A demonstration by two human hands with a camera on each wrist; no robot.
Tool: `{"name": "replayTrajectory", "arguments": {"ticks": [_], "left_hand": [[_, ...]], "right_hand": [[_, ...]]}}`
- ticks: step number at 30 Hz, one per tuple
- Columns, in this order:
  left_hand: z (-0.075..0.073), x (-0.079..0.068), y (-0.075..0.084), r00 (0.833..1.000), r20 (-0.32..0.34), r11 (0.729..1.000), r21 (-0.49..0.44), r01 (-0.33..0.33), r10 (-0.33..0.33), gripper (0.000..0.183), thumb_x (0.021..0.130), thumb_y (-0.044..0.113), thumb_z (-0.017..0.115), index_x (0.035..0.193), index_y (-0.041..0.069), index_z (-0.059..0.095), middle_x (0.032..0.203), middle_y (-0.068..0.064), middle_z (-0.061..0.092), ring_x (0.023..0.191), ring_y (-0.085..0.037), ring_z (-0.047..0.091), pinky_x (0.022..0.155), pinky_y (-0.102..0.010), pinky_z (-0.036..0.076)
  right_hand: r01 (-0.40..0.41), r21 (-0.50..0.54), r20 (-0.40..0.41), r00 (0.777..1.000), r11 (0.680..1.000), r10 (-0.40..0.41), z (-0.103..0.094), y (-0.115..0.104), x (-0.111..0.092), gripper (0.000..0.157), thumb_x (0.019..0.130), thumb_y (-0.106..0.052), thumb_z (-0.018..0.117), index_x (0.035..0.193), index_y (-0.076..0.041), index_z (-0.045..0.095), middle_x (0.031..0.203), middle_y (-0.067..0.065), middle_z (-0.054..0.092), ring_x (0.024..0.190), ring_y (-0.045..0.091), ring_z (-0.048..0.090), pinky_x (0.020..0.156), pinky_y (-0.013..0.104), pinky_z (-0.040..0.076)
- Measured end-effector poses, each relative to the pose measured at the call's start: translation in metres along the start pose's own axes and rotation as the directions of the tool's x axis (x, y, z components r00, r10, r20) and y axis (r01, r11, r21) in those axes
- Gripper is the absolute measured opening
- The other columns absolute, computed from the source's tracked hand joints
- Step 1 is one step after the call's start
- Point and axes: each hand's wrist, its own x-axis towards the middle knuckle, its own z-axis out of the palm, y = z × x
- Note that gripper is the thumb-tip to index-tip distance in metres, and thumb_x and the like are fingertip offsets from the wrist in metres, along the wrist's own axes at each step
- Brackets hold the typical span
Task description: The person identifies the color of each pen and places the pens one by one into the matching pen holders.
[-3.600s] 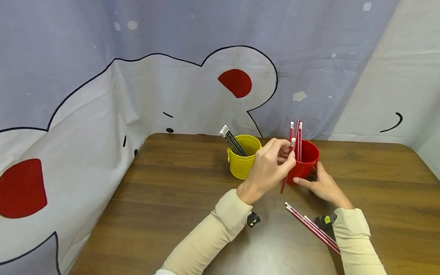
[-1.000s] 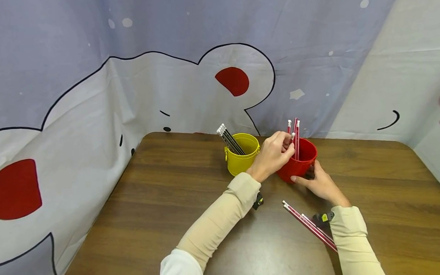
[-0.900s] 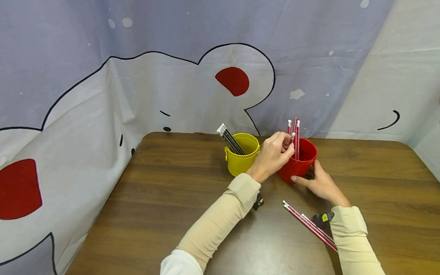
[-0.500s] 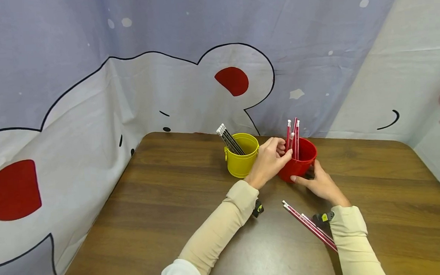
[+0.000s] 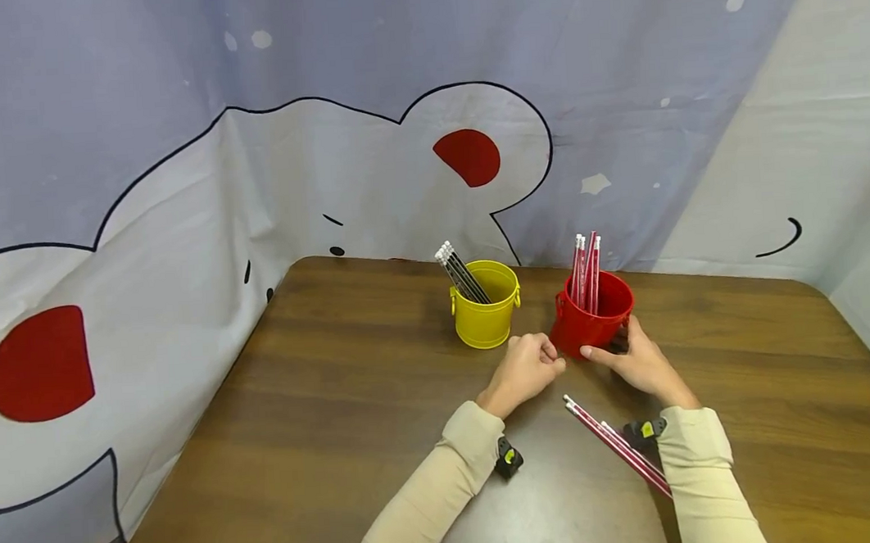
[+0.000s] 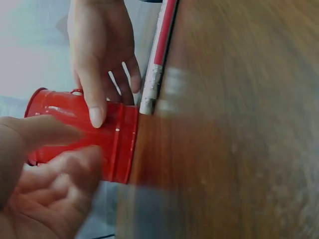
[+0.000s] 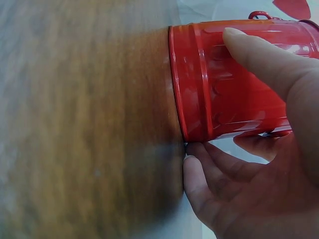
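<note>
My right hand (image 5: 643,369) grips the small red bucket (image 5: 593,329), its thumb on the near side and fingers round the right side, low near the base. Several red-and-white pencils (image 5: 587,276) stand in that bucket, eraser ends mostly up. Just left of and in front of it is my left hand (image 5: 525,370), fingers loosely curled with nothing between them; in the left wrist view the hand (image 6: 55,184) is blurred before the bucket (image 6: 112,139). On the table between the forearms lie a few more red-and-white pencils (image 5: 612,443), partly hidden by the right sleeve.
A yellow bucket (image 5: 485,322) holding several black pencils with white ends (image 5: 461,274) stands left of the red one. The wooden table (image 5: 322,376) reaches back to a printed curtain (image 5: 370,168) along its far and left edges.
The left hand has put a pencil into the red bucket, let go, and drawn back down towards the table in front. The right hand has stayed on the bucket.
</note>
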Motion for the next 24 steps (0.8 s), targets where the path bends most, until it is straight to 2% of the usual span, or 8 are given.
{"name": "replayTrajectory", "arguments": {"ticks": [3, 5, 8, 12, 15, 20, 24], "left_hand": [[0.002, -0.005, 0.003, 0.988, 0.108, 0.993, 0.051, 0.103, -0.108, 0.016, 0.075, 0.015, 0.07, 0.062, 0.012, 0.06, 0.055, 0.007, 0.055, 0.047, -0.003, 0.047, 0.042, -0.013, 0.038], [0.004, -0.009, 0.009, 0.966, 0.173, 0.981, 0.064, 0.183, -0.191, 0.023, 0.076, 0.017, 0.071, 0.057, 0.013, 0.058, 0.048, 0.007, 0.052, 0.041, -0.004, 0.046, 0.039, -0.016, 0.037], [0.009, -0.015, 0.02, 0.924, 0.254, 0.958, 0.07, 0.278, -0.286, 0.031, 0.076, 0.018, 0.071, 0.049, 0.011, 0.057, 0.039, 0.005, 0.051, 0.034, -0.007, 0.049, 0.035, -0.019, 0.036], [0.016, -0.022, 0.033, 0.889, 0.298, 0.937, 0.125, 0.326, -0.349, 0.033, 0.074, 0.019, 0.073, 0.046, 0.01, 0.057, 0.036, 0.002, 0.05, 0.032, -0.01, 0.052, 0.036, -0.02, 0.038], [0.018, -0.026, 0.036, 0.878, 0.305, 0.929, 0.142, 0.341, -0.369, 0.032, 0.073, 0.02, 0.074, 0.048, 0.011, 0.056, 0.035, 0.0, 0.05, 0.031, -0.011, 0.051, 0.039, -0.02, 0.039], [0.018, -0.029, 0.034, 0.877, 0.301, 0.928, 0.113, 0.356, -0.373, 0.034, 0.074, 0.02, 0.073, 0.046, 0.01, 0.057, 0.036, -0.002, 0.051, 0.03, -0.011, 0.051, 0.038, -0.02, 0.04], [0.018, -0.029, 0.034, 0.87, 0.3, 0.92, 0.102, 0.377, -0.39, 0.034, 0.075, 0.019, 0.072, 0.046, 0.011, 0.056, 0.036, -0.001, 0.051, 0.029, -0.011, 0.051, 0.036, -0.02, 0.04]], "right_hand": [[-0.007, 0.0, 0.017, 1.0, 1.0, 0.007, 0.001, 0.0, 0.0, 0.092, 0.08, -0.042, 0.068, 0.142, -0.003, 0.012, 0.136, 0.029, 0.037, 0.121, 0.045, 0.041, 0.097, 0.056, 0.036], [-0.012, 0.003, 0.026, 1.0, 1.0, 0.012, 0.001, -0.001, 0.0, 0.093, 0.08, -0.043, 0.068, 0.142, -0.003, 0.012, 0.137, 0.028, 0.036, 0.121, 0.045, 0.041, 0.098, 0.056, 0.035], [-0.017, -0.012, 0.015, 1.0, 1.0, 0.017, -0.001, 0.0, 0.0, 0.092, 0.08, -0.044, 0.068, 0.142, -0.003, 0.013, 0.136, 0.028, 0.037, 0.12, 0.044, 0.042, 0.097, 0.056, 0.037], [-0.009, -0.045, 0.0, 1.0, 0.999, 0.009, -0.004, 0.001, 0.0, 0.091, 0.08, -0.044, 0.067, 0.142, -0.003, 0.014, 0.133, 0.028, 0.04, 0.117, 0.044, 0.045, 0.095, 0.055, 0.038], [-0.004, -0.051, 0.001, 1.0, 0.999, 0.004, -0.004, 0.0, 0.0, 0.091, 0.08, -0.045, 0.067, 0.141, -0.003, 0.015, 0.132, 0.028, 0.041, 0.117, 0.043, 0.045, 0.095, 0.055, 0.039], [-0.004, -0.05, 0.001, 1.0, 0.999, 0.004, -0.003, 0.0, 0.0, 0.091, 0.079, -0.045, 0.067, 0.141, -0.003, 0.015, 0.133, 0.028, 0.04, 0.117, 0.044, 0.045, 0.094, 0.055, 0.039], [-0.006, -0.051, 0.001, 1.0, 0.999, 0.006, -0.004, 0.001, 0.0, 0.091, 0.08, -0.046, 0.067, 0.141, -0.003, 0.015, 0.133, 0.028, 0.04, 0.118, 0.043, 0.044, 0.095, 0.055, 0.039]]}}
